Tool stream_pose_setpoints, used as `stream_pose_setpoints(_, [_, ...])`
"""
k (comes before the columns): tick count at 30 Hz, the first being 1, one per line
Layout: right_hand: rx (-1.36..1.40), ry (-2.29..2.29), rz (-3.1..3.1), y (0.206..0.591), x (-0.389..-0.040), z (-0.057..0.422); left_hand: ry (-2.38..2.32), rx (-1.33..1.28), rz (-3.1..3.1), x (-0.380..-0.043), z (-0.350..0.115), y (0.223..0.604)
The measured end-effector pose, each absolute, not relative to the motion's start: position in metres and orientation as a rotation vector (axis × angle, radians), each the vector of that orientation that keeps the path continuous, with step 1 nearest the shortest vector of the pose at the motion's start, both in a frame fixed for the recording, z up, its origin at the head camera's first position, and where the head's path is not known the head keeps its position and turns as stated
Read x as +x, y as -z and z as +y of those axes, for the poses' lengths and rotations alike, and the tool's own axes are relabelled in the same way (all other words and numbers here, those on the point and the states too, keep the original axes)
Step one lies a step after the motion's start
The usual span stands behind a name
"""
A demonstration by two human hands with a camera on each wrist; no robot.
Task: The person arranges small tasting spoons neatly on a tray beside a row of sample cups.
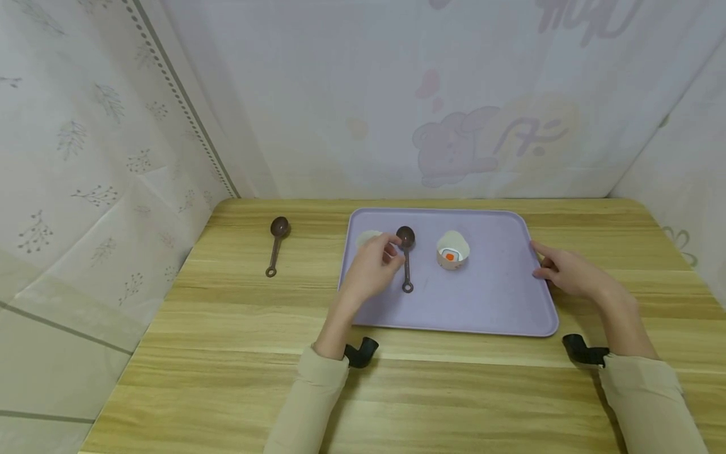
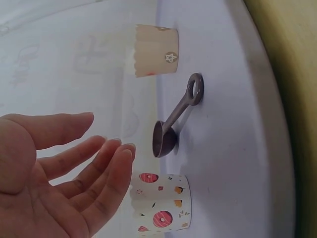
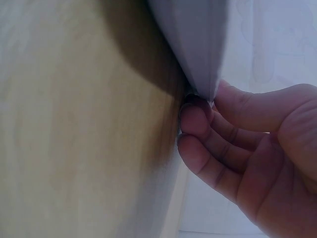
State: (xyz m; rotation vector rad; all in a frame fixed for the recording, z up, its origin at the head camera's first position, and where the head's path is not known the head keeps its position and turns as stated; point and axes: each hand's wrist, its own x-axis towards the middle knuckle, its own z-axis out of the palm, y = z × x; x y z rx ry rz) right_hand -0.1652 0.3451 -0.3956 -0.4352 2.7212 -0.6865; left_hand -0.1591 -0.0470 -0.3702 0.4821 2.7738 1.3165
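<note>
My left hand (image 1: 371,268) hovers over the left part of the lilac tray (image 1: 499,296), fingers loosely bent and holding nothing. Just beyond its fingertips lies a brown measuring spoon (image 2: 168,126) on the tray. Partly hidden behind that hand is a white paper baking cup (image 2: 163,203) with doughnut prints. A tan paper baking cup (image 1: 452,261) stands right of the spoon, with a white piece with an orange centre inside. At the tray's right edge, my right hand (image 1: 570,271) pinches the rim, thumb on top and fingers curled beneath.
A second brown measuring spoon (image 1: 276,243) lies on the wooden table (image 1: 227,328), left of the tray. Black wrist mounts (image 1: 361,353) sit at both sleeve cuffs. Printed cloth (image 1: 317,113) hangs behind the table and along its sides.
</note>
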Motion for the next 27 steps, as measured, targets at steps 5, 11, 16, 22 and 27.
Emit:
stream_pose_setpoints(5, [-0.429,0.693,2.715,0.395,-0.165,0.345,-1.327,0.504,2.781,-0.160,-0.048,0.369])
stream_pose_setpoints(11, [-0.423,0.699,2.715,0.393,-0.164,0.344,-1.362,0.551,2.799,-0.160,-0.051,0.368])
stream_pose_setpoints(16, [-0.415,0.693,2.723,0.394,-0.164,0.344,-1.392,0.571,2.807,-0.161,-0.052,0.369])
stream_pose_setpoints(22, [-0.411,0.707,2.714,0.393,-0.163,0.343,-1.439,0.567,2.795,-0.162,-0.055,0.369])
stream_pose_setpoints(27, [-0.423,0.692,2.721,0.392,-0.163,0.343,-1.475,0.554,2.784,-0.161,-0.058,0.369])
